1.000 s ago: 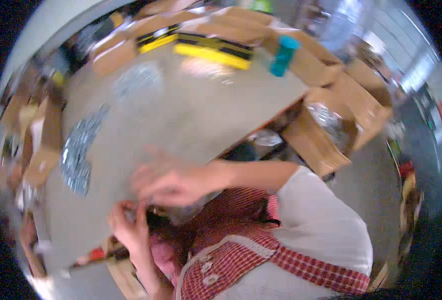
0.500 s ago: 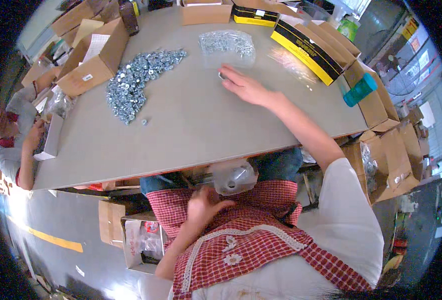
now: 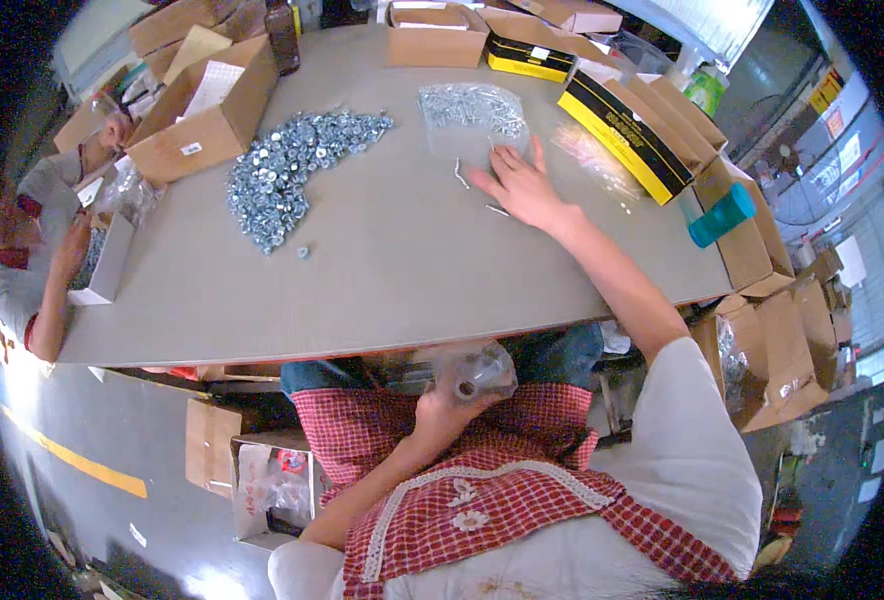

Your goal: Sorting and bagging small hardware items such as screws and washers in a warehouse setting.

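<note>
My right hand [image 3: 529,190] reaches over the grey table with its fingers spread, the fingertips by the near edge of a clear plastic bag [image 3: 462,140] with a heap of silver screws [image 3: 472,105]. One or two loose screws [image 3: 460,173] lie left of the thumb, and another screw [image 3: 497,210] rests just nearer to me. Down at my lap, my left hand [image 3: 444,410] is closed on a crumpled clear plastic bag [image 3: 487,368] below the table edge; its fingers are partly hidden by the plastic.
A big pile of metal nuts or similar small fasteners [image 3: 287,170] covers the table's left. Cardboard boxes [image 3: 202,110] and a black-yellow box [image 3: 627,135] line the sides, with thin pale sticks [image 3: 592,160] and a teal bottle [image 3: 722,215]. At far left a co-worker's arm [image 3: 62,260] handles a white box.
My right hand has spread its fingers and shifted right; loose screws now show beside it. My left hand has moved up and right from my apron onto the lap bag.
</note>
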Motion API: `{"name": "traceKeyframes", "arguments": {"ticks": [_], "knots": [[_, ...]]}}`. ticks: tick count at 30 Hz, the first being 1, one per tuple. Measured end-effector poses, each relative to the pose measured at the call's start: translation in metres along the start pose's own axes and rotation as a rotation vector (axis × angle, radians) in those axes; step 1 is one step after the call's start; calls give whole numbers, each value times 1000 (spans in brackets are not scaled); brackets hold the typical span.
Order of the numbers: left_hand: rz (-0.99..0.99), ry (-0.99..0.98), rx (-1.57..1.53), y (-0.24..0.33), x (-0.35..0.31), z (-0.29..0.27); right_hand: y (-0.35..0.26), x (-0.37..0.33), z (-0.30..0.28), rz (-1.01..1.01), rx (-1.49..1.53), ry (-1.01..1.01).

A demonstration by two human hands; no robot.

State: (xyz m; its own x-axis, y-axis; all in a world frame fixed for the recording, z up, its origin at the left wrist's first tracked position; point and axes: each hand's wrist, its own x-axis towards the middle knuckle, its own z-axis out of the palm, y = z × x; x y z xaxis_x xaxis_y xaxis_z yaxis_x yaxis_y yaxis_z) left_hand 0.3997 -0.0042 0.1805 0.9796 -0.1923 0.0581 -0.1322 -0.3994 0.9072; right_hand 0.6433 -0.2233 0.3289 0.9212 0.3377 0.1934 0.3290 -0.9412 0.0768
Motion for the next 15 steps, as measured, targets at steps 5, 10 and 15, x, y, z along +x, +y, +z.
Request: {"name": "traceKeyframes", "arguments": {"ticks": [5, 10, 15], "knots": [[140, -1, -45, -3, 0, 7, 23, -5, -4, 106, 439, -117], [51, -77, -104, 3, 5, 13, 24, 25, 33, -111, 935, 90], [-45, -28, -141, 18, -2, 8, -11, -4, 10, -179, 802, -79]]}}
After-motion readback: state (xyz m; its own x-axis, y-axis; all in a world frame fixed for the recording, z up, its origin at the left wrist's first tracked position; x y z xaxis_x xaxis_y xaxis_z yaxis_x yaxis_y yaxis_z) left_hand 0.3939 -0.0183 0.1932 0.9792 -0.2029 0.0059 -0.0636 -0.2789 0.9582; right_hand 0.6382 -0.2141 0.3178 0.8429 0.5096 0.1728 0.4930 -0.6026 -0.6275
